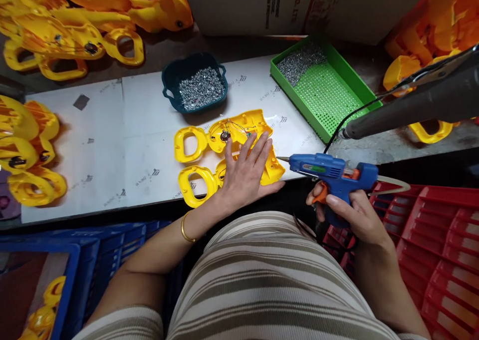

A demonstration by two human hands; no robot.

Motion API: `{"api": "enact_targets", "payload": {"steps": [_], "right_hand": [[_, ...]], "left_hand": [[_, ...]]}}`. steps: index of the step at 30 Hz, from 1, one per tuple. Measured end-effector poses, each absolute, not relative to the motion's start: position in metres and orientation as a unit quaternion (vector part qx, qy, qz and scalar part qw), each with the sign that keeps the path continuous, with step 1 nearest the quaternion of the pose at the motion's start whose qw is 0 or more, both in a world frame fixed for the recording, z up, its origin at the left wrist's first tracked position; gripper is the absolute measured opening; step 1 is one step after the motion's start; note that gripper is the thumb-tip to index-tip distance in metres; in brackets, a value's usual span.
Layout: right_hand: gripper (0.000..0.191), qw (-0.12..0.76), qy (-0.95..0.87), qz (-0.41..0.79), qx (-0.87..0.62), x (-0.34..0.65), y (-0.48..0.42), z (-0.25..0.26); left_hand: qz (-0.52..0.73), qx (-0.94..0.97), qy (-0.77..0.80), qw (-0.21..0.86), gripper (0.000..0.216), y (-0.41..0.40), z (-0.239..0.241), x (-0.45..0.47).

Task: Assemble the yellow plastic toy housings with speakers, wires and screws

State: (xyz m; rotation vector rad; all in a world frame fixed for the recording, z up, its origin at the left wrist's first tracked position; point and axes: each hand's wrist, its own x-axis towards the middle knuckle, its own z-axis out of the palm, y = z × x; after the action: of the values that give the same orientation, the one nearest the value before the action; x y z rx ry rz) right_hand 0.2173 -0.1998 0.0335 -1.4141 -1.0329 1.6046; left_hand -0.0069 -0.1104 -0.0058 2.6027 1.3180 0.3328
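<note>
My left hand [245,175] lies with fingers spread over two yellow plastic shell halves on the white-covered bench. The farther yellow shell [190,145] has thin wires and a round metal part inside, and my fingertips rest on or just over it. Much of the nearer yellow shell [198,186] is hidden under my palm. In my right hand [361,217] is a blue glue gun [333,170], its nozzle pointing left, close to the shells' right ends. My fingers wrap its handle near the orange trigger.
A dark teal basket [194,105] of small screws stands behind the shells. To its right is a green tray [299,100], partly filled with screws. Yellow shells [33,150] are stacked at left. A dark pole [411,103] juts in at right. Blue crates [112,245] and red crates [422,230] flank me.
</note>
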Motion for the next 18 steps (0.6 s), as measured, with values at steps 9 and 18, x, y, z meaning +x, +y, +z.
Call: {"api": "enact_targets", "payload": {"steps": [9, 18], "right_hand": [[0.036, 0.351, -0.500, 0.508, -0.608, 0.216, -0.166, 0.023], [0.042, 0.321, -0.533, 0.499, -0.604, 0.210, -0.134, 0.019]], "left_hand": [[0.156, 0.863, 0.474, 0.076, 0.071, -0.087, 0.002, -0.024], [0.069, 0.857, 0.482, 0.171, 0.084, -0.022, 0.006, -0.026]]}}
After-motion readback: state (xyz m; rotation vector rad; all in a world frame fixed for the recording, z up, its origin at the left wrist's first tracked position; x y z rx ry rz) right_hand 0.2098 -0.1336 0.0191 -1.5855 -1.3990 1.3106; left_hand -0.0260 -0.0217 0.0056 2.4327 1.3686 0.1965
